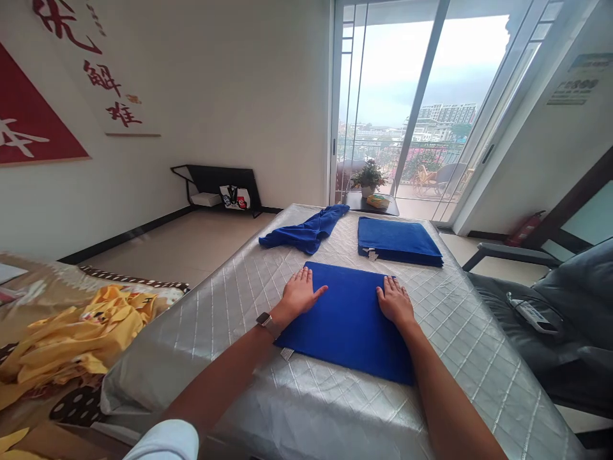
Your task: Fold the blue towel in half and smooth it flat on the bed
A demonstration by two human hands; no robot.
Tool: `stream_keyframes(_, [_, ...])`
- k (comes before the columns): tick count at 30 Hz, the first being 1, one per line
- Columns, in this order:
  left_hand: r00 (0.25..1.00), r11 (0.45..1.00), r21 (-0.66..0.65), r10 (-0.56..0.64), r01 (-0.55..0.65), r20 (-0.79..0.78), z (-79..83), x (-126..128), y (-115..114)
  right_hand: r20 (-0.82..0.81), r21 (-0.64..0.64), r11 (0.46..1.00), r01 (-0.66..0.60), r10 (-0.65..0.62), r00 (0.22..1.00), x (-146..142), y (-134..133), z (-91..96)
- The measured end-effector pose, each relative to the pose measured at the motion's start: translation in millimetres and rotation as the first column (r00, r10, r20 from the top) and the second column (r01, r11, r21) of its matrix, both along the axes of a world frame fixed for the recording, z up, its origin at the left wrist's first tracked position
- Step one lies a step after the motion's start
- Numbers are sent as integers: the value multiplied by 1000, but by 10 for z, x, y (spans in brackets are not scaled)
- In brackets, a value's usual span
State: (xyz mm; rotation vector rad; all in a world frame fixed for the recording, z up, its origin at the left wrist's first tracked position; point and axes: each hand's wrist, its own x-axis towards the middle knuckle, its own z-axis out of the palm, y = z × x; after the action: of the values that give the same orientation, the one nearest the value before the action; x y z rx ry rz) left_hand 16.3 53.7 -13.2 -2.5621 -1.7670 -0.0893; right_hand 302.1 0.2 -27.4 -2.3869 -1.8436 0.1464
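A flat blue towel (pixel 354 326), squared into a rectangle, lies in front of me with a white tag at its near left edge. My left hand (pixel 301 292) rests on its far left part, fingers straight and thumb stretched inward. On the far right edge lies my right hand (pixel 395 299), palm down with the fingers extended. Neither hand grips anything. Beyond it, a stack of folded blue towels (pixel 400 237) sits to the right, with white tags at its front. To the left of that stack lies a crumpled blue towel (pixel 309 231).
All the towels are on a table with a silver quilted cover (pixel 230 319). Yellow cloth (pixel 90 326) is heaped at the left. A dark armchair (pixel 569 306) holding a power strip (pixel 531 313) stands right. Past the far edge are a potted plant (pixel 368 177) and glass doors.
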Motion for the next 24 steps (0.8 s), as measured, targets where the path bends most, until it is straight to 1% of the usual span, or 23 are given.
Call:
stream_keyframes(1, [999,999,13,-36,36,15,18,103,-5,0,0,1000,0,0,1000,0,1,0])
stream_keyframes(3, [988,989,24,-146,145,52,30,357,-37,-2,0,1000,0,0,1000,1,5,-2])
stream_keyframes(6, [939,948,33,-320,318,129,-5,826,-116,6,8,1000,-2,1,1000,10,9,-18])
stream_keyframes(8, [895,915,40,-401,401,193,-48,1161,-161,32,14,1000,-12,12,999,24,4,-33])
stream_keyframes(11, [844,884,69,-464,463,271,-108,1597,-175,87,-11,999,-45,46,995,49,-16,-48])
stream_keyframes(13, [838,886,73,-457,457,298,-139,1782,-147,114,-36,997,-68,72,991,61,-30,-48])
stream_keyframes(14, [846,894,58,-439,444,304,-153,1833,-126,119,-42,996,-73,77,990,63,-33,-46])
stream_keyframes(16, [870,914,17,-391,405,299,-180,1848,-77,108,-36,998,-61,64,992,59,-30,-41])
stream_keyframes(18, [891,929,-5,-354,370,283,-207,1763,-24,81,-20,999,-38,40,996,47,-17,-37])
stream_keyframes(21, [913,947,0,-309,321,266,-231,1506,78,45,-9,1000,-23,24,999,29,1,-31])
stream_keyframes(24, [942,971,-18,-225,237,247,-226,1141,226,19,-5,1000,-13,14,1000,20,3,-17])
